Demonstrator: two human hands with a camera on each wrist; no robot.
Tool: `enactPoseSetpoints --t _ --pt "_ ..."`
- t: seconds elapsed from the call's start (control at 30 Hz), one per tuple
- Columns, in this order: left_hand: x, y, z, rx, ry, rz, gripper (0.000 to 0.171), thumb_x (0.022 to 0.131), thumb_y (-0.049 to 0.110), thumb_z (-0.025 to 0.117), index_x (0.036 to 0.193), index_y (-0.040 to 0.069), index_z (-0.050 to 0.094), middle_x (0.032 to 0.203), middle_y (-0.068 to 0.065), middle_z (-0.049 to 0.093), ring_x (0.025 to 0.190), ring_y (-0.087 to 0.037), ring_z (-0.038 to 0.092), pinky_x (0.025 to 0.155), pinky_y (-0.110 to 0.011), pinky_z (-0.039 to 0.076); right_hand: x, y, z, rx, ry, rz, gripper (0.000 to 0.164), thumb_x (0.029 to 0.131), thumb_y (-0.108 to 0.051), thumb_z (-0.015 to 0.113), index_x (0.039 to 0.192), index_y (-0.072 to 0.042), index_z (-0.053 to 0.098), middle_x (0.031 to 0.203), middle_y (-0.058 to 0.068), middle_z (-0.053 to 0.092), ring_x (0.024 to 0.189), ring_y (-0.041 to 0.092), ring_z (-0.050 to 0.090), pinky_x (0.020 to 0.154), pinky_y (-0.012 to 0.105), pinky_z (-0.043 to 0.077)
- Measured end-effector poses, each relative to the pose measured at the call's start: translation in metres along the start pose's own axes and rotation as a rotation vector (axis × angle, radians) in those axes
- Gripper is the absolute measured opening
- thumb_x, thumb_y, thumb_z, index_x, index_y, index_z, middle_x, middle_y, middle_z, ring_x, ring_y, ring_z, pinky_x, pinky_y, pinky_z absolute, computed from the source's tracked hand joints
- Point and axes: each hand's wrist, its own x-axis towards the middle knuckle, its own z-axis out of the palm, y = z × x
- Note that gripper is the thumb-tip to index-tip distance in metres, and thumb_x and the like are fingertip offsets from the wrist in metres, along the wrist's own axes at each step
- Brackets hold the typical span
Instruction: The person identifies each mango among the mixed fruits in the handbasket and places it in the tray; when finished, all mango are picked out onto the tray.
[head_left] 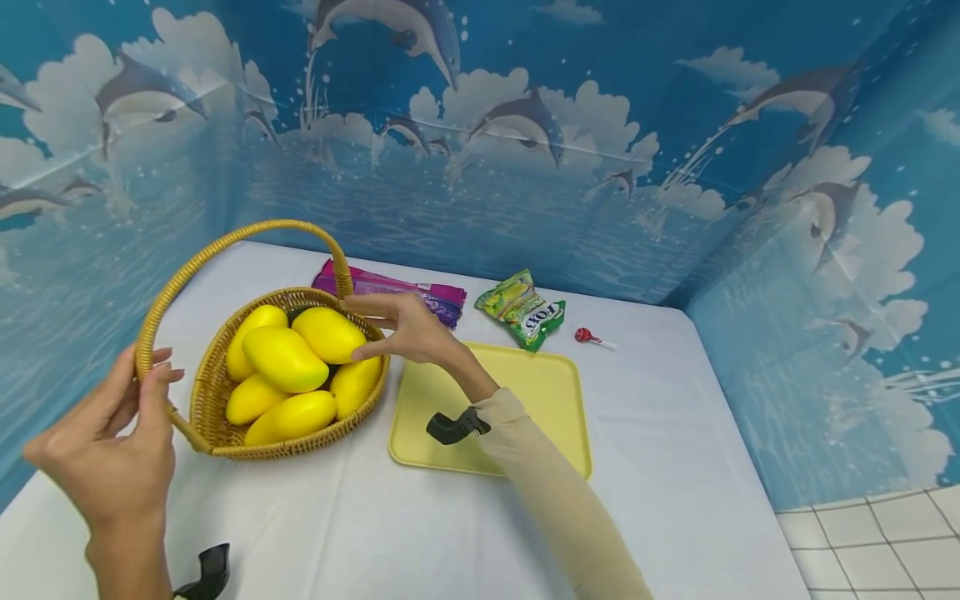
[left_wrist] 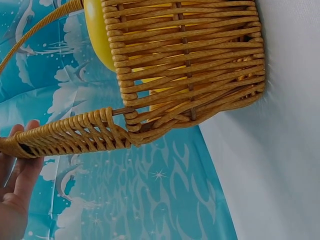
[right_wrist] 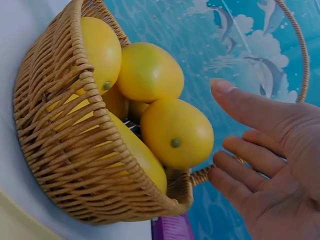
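Observation:
A wicker basket (head_left: 204, 408) with a tall arched handle (head_left: 225, 242) stands on the table's left side. Several yellow mangoes (head_left: 287, 360) are heaped inside it. On the handle's near left side, my left hand (head_left: 112, 446) grips it between thumb and fingers; the left wrist view shows the fingertips behind the wrapped handle (left_wrist: 75, 134). Over the basket's right rim reaches my right hand (head_left: 411, 329), beside the handle's other end. Its thumb and fingers are spread and fairly straight in the right wrist view, near a mango (right_wrist: 177, 134); whether the fingertips touch the handle, I cannot tell.
Right of the basket lies a yellow tray (head_left: 558, 400), partly under my right forearm. Behind are a purple package (head_left: 442, 300), a green Fox's candy bag (head_left: 525, 310) and a red lollipop (head_left: 585, 335). A dolphin-printed curtain (head_left: 480, 208) borders the white table (head_left: 660, 467).

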Motion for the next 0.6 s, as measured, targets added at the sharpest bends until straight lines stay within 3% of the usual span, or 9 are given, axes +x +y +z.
enactPoseSetpoints --t 0.3,0.6 --pt "0.001 0.002 -0.001 0.039 -0.004 -0.010 0.038 0.101 0.001 0.074 0.135 0.017 0.074 0.115 -0.027 0.077 0.097 0.011 0.072 0.090 -0.007 0.057 0.019 0.003 0.013 -0.148 0.012 0.143 0.072 0.089 -0.006 0.088 0.155 -0.004 0.057 0.156 0.011 0.061 0.146 0.019 0.056 0.112 0.021 0.054" --pt "0.000 0.001 0.001 0.008 0.016 -0.002 0.036 0.099 -0.002 0.075 0.131 0.013 0.075 0.112 -0.028 0.077 0.095 0.010 0.073 0.087 -0.007 0.058 0.023 0.007 0.021 -0.314 0.029 0.177 0.076 0.089 -0.017 0.091 0.156 -0.007 0.056 0.154 0.008 0.063 0.139 0.021 0.060 0.110 0.018 0.054"
